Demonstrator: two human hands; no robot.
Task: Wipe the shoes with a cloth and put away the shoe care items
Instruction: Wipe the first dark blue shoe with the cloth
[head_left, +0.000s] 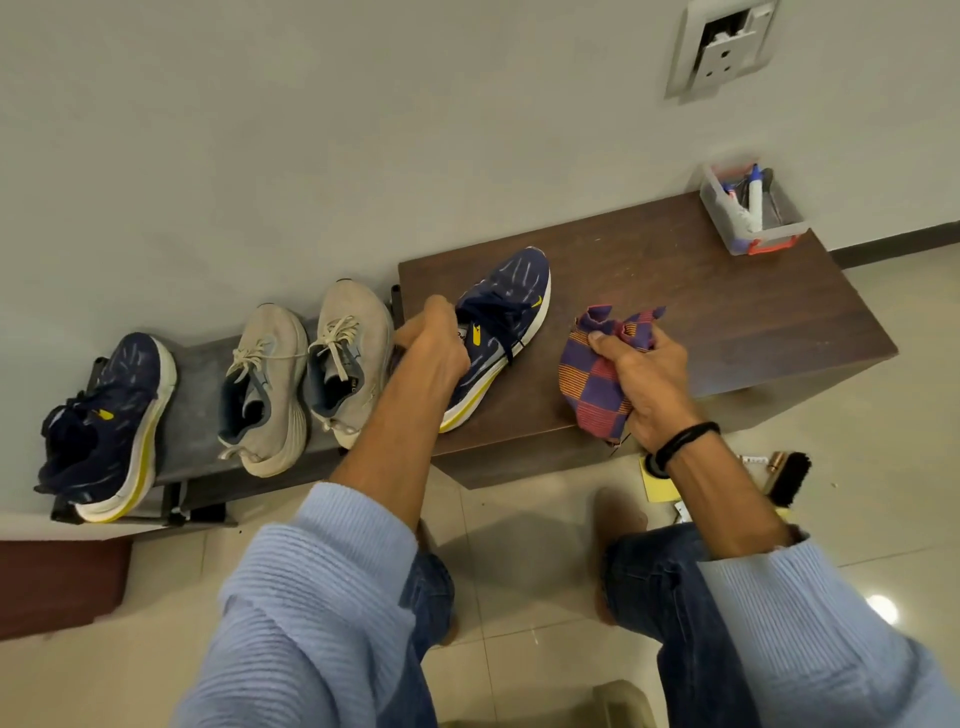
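While the navy shoe (501, 332) is gripped on the counter (727, 312) by the left hand (434, 348) — the checked cloth (597, 384) is clutched by the right hand (647, 384).

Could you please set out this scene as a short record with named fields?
left hand: grips the navy mesh running shoe with white and yellow sole at its collar
right hand: holds the purple and orange checked cloth
surface: dark brown wooden bench
other shoes: second navy shoe, two beige laced sneakers
container: clear plastic box at the bench's far right corner
floor: black bristle brush
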